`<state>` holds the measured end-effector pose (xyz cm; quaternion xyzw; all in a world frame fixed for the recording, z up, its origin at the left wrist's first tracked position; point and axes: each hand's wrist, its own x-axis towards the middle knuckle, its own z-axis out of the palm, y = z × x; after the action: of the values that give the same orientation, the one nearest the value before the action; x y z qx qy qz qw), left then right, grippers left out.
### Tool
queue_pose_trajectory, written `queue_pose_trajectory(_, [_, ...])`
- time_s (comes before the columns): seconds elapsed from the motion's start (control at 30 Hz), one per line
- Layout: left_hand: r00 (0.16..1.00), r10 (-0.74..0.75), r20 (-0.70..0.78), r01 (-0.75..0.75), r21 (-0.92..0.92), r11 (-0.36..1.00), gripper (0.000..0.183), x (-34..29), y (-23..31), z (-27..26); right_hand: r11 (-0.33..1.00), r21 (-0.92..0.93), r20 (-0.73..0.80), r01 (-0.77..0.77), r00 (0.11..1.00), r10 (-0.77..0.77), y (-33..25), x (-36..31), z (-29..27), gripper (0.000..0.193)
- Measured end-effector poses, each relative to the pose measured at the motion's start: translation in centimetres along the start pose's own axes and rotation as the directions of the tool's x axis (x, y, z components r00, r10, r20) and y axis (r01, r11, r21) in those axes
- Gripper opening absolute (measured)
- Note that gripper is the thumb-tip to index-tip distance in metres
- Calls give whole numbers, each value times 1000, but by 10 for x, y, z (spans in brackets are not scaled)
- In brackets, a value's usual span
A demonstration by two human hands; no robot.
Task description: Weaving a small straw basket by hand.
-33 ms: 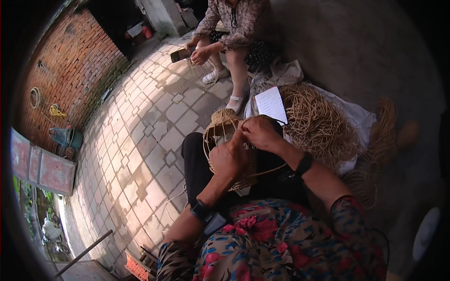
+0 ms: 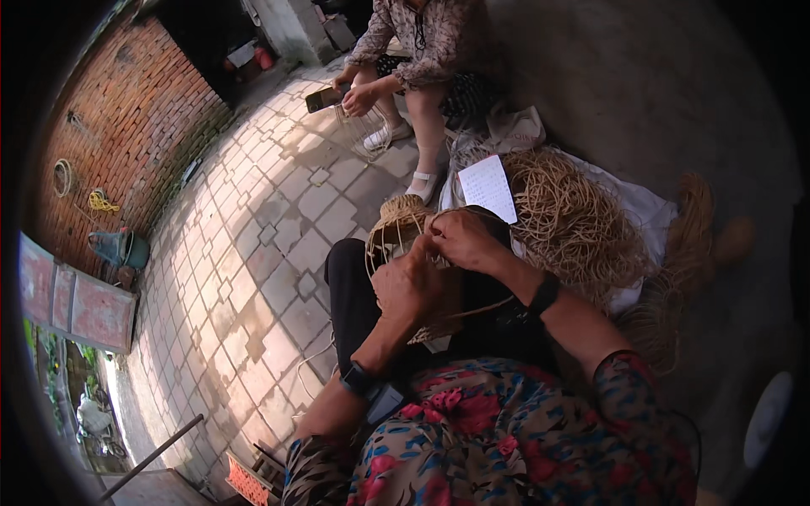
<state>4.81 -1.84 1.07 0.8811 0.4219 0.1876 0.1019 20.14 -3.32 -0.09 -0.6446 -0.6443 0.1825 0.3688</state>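
Basket (image 2: 400,214), straw-coloured, rounded, woven of cord with bare ribs, and there it sat on my black-trousered lap (image 2: 348,282)! Right behind its ribs was my left hand (image 2: 411,280), curled, fingers closed on the weaving; next along, my right hand (image 2: 466,241), pinching at that same spot, fingertips meeting the left's. Which strand they had was too small to tell. Fine fingerwork on a single strand, I judged this step, and the next move called for a tight pinch and a steady basket. Far left, a red-brown brick wall (image 2: 139,110); then pale, sun-patched stone paving (image 2: 261,202). Beyond my knees, a seated co-worker (image 2: 447,55) in a patterned blouse held a dark, flat phone (image 2: 323,99). Further right, a white written-on paper sheet (image 2: 487,190) lay beside a tangled heap of tan cord (image 2: 565,211) on white sheeting (image 2: 654,221).
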Motion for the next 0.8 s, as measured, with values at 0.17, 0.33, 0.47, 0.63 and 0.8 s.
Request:
queue_pose_trajectory(0.17, [1000,-19,15,23,-319,947,18,-4,-27,-10,985,162,-136,-66,987,88,0,-7,24,19])
queue_pose_trajectory(0.33, [995,90,33,-74,-337,939,16,-2,-30,-12,942,266,-183,-203,949,256,11,-49,13,17])
queue_pose_trajectory(0.47, [961,165,-223,-213,-208,955,16,-2,-18,-14,939,158,-235,-306,912,337,37,-71,1,10])
queue_pose_trajectory(0.63, [971,239,-21,-237,-242,941,19,2,-8,-7,808,459,-128,-371,872,473,61,-63,-20,9])
queue_pose_trajectory(0.8, [979,154,131,-113,-276,954,24,9,1,-10,536,803,60,-260,931,361,49,-30,-11,7])
